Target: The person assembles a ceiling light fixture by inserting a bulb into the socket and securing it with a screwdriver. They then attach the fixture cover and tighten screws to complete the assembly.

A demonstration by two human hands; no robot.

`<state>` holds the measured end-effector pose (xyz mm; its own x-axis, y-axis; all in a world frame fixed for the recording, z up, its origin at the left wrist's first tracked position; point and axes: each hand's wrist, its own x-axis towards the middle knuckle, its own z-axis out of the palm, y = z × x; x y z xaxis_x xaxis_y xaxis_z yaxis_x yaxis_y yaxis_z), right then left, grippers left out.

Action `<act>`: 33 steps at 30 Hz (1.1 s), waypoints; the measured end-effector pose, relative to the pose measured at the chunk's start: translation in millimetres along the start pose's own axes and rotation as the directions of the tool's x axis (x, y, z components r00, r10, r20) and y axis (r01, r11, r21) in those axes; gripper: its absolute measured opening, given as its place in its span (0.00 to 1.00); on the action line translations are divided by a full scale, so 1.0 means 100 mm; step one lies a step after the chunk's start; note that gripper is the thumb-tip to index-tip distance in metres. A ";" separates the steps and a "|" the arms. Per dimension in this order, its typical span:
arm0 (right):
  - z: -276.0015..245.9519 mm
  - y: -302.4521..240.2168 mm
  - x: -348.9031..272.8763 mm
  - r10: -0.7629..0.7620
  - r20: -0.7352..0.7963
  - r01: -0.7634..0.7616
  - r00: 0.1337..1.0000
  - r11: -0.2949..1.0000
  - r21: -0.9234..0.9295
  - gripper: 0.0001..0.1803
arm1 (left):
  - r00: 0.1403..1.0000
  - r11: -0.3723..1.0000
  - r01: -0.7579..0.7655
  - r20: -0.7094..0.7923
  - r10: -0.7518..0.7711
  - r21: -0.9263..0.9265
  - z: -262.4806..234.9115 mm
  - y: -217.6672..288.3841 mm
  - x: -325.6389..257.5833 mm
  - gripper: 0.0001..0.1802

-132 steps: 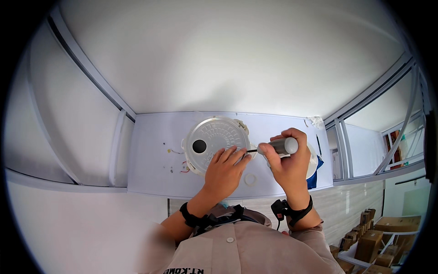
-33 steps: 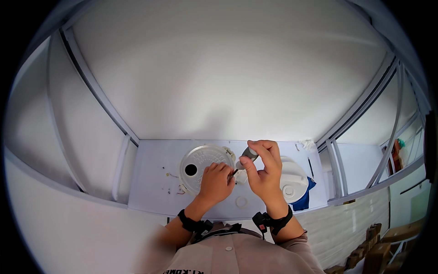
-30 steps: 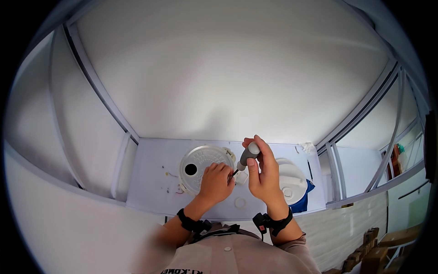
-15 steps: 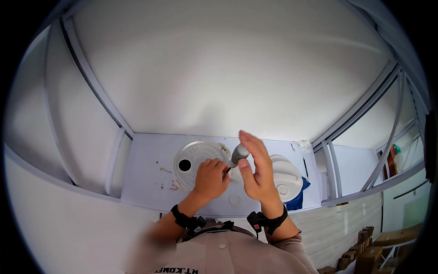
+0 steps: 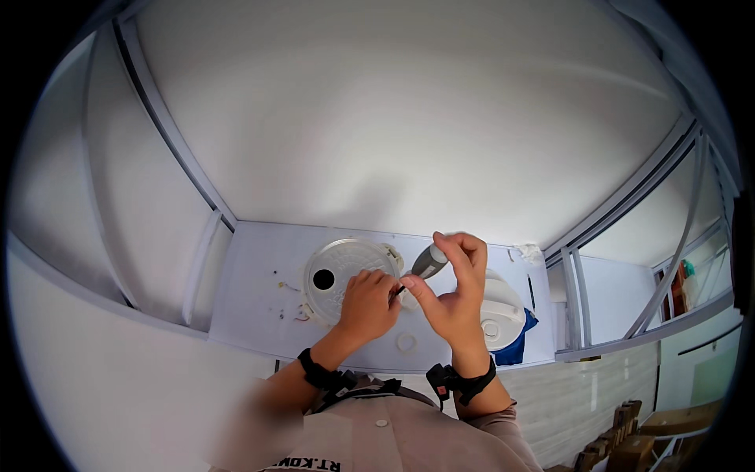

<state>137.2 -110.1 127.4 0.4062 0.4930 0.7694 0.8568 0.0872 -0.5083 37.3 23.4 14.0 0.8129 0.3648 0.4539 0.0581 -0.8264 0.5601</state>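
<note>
A screwdriver with a grey handle tilts down to the left, its tip hidden by my left hand. My left hand is closed, fingers bent round the dark shaft at the right edge of a round pale lid-like cover with a black round hole. Curled about the handle is my right hand, its fingertips at the butt end and the thumb by the lower end. What the screwdriver's tip meets cannot be seen.
Right of my hands lies a white rounded housing on a blue cloth. A pale ring rests near the table's front edge. Small wired parts lie at left. A thin black rod and crumpled white material are at right.
My right hand's fingers, stretched out before, have bent in toward the screwdriver's butt end. The handle now leans further right. My left hand keeps its place by the cover.
</note>
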 end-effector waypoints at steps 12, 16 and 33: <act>0.04 -0.07 0.03 0.037 0.016 -0.037 0.999 0.999 0.023 0.32 | 0.999 1.000 -0.002 0.042 0.000 0.031 0.03 -0.06 0.01 0.08; 0.12 -0.05 -0.05 0.273 -0.051 -0.245 0.961 0.920 0.304 0.36 | 0.998 1.000 0.014 0.053 -0.015 0.020 0.01 -0.02 0.03 0.08; 0.12 0.06 -0.13 0.223 0.026 -0.219 0.974 0.921 0.322 0.39 | 0.998 0.997 0.013 0.054 -0.017 0.074 -0.01 0.00 0.05 0.09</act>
<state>133.0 -105.4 109.0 0.5789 0.5222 0.6263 0.5979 0.2505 -0.7614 40.4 25.4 17.1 0.8421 0.3552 0.4058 0.1117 -0.8510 0.5131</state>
